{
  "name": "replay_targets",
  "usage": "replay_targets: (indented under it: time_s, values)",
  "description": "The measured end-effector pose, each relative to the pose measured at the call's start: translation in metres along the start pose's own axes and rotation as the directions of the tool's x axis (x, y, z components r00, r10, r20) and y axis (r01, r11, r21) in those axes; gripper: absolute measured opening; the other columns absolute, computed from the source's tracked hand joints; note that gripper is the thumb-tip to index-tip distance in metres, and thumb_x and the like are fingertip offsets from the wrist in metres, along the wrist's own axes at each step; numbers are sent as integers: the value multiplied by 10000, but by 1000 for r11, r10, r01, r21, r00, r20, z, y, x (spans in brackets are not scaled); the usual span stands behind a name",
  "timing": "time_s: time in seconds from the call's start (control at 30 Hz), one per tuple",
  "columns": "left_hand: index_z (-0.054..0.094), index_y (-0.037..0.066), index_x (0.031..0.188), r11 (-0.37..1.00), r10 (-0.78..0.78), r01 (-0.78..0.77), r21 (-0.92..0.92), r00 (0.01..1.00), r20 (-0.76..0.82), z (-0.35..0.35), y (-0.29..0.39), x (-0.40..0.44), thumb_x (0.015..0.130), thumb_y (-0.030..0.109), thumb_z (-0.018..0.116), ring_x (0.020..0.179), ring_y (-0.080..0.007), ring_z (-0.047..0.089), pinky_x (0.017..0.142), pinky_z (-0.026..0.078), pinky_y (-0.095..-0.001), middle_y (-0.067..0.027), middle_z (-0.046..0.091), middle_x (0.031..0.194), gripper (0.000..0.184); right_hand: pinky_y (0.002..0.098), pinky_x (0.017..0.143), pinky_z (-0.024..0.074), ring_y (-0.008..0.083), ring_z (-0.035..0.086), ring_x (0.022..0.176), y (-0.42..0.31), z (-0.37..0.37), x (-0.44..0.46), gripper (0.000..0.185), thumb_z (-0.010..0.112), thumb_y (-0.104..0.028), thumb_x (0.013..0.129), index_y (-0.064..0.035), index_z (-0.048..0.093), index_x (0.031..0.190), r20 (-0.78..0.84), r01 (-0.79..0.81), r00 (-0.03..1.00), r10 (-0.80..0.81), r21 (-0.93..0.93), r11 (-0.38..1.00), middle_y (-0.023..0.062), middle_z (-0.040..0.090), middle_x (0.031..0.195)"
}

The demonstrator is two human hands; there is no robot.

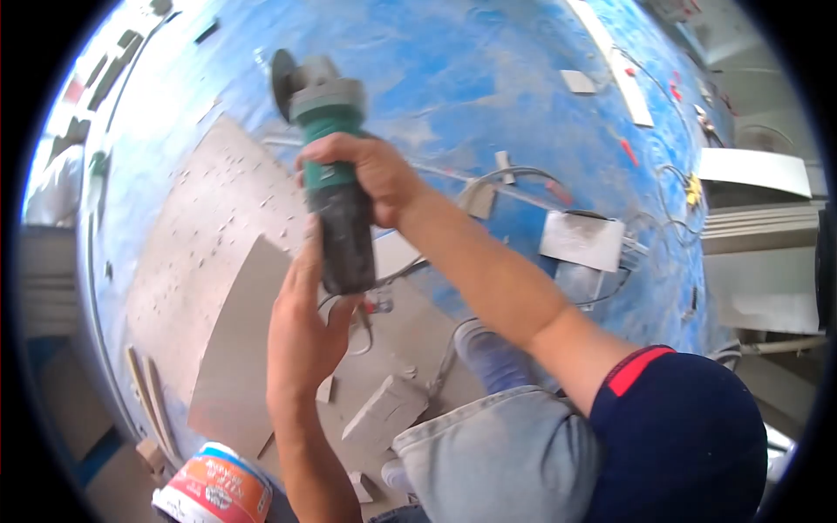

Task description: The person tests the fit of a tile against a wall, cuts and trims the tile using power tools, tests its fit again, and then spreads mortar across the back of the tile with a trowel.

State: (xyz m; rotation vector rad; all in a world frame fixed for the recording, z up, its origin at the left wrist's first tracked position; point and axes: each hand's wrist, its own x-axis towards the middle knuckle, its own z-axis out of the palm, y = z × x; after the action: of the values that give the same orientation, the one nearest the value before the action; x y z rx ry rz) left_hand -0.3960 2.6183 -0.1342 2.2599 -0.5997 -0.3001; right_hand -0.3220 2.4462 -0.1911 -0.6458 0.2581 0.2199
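Note:
A green and black angle grinder [336, 192] is held up in front of me, its disc [282, 84] at the upper left end. My right hand [370, 170] is wrapped round its green middle, the thumb across the top. My left hand [307, 324] is at the grinder's black rear end, fingers along its left side and the thumb near its bottom; whether it grips the body or only touches it is hard to tell. Beneath the tool, a curved-edged pale panel [235, 349] lies on a larger dusty board [205, 218].
A labelled bucket [218, 488] stands at lower left beside wooden sticks [150, 405]. Cables, a white tile piece [581, 240] and offcuts lie on the blue floor covering [471, 78]. Stacked panels [758, 222] are at the right. A pale block [385, 411] lies near my feet.

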Motion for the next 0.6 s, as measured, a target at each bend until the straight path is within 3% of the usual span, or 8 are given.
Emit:
replay_targets:
  time_s: [0.13, 0.27, 0.33, 0.4, 0.47, 0.5, 0.53, 0.6]
  values:
    - [386, 72, 1417, 1000, -11, 11, 18, 1000, -29, 6, -9, -4, 642, -63, 753, 992, -308, 645, 831, 508, -359, -190, 628, 1138, 867, 327, 694, 539, 190, 636, 758, -1, 4, -5, 271, 692, -142, 751, 19, 601, 949, -8, 6, 1000, -7, -97, 995, 110, 635, 854]
    - [460, 32, 1351, 989, 121, -107, 100, 981, -153, 20, -25, -12, 603, 24, 810, 929, -323, 649, 792, 526, -379, -186, 639, 1094, 826, 315, 677, 531, 183, 633, 754, 1, 7, -8, 263, 693, -148, 748, 11, 608, 939, -9, -20, 1000, 19, -94, 995, 104, 632, 841]
    - [476, 46, 1329, 957, 273, -236, 167, 929, -251, 23, -32, -13, 582, 85, 828, 834, -342, 648, 666, 529, -377, -175, 648, 1000, 826, 307, 673, 526, 177, 629, 749, -2, 14, -12, 259, 693, -152, 744, 10, 613, 930, -39, 6, 999, -12, -147, 989, 104, 635, 839]
    - [516, 34, 1289, 967, 237, -199, 161, 932, -274, 20, -33, -9, 559, 121, 847, 834, -306, 661, 686, 531, -341, -173, 649, 967, 806, 302, 671, 523, 173, 627, 746, -6, 13, -11, 275, 697, -155, 742, 13, 615, 944, 2, -1, 1000, 1, -185, 983, 102, 639, 842]
    - [580, 13, 1218, 961, 91, -130, -242, 982, -167, 12, -35, -8, 582, 110, 844, 830, -258, 672, 720, 527, -319, -148, 668, 958, 696, 300, 670, 523, 170, 625, 745, -6, 12, -14, 286, 697, -158, 741, 14, 617, 955, -22, 23, 999, -31, -293, 956, 102, 645, 850]
    - [648, -12, 1101, 894, -147, 91, -439, 984, -95, 9, -50, -13, 648, 69, 814, 796, -219, 668, 752, 523, -320, -111, 686, 903, 489, 299, 667, 524, 168, 627, 748, -10, 8, -13, 295, 702, -153, 733, 13, 616, 961, -30, 7, 999, -18, -331, 943, 103, 647, 853]
    - [670, -60, 960, 728, -341, 215, -651, 938, -71, 8, -73, -17, 791, 177, 743, 756, -215, 663, 735, 531, -334, -105, 687, 841, 300, 298, 671, 526, 168, 631, 761, -12, 6, -15, 342, 713, -155, 719, 14, 603, 995, -71, -19, 997, -6, -353, 935, 105, 648, 866]
    - [644, -51, 729, 285, -659, 666, -689, 658, 364, -2, -100, -37, 902, 401, 612, 782, -187, 653, 759, 533, -296, -136, 674, 788, 485, 299, 677, 529, 169, 634, 777, -22, 11, -22, 405, 725, -164, 705, 14, 584, 1039, -98, -51, 995, 8, -452, 890, 105, 646, 892]
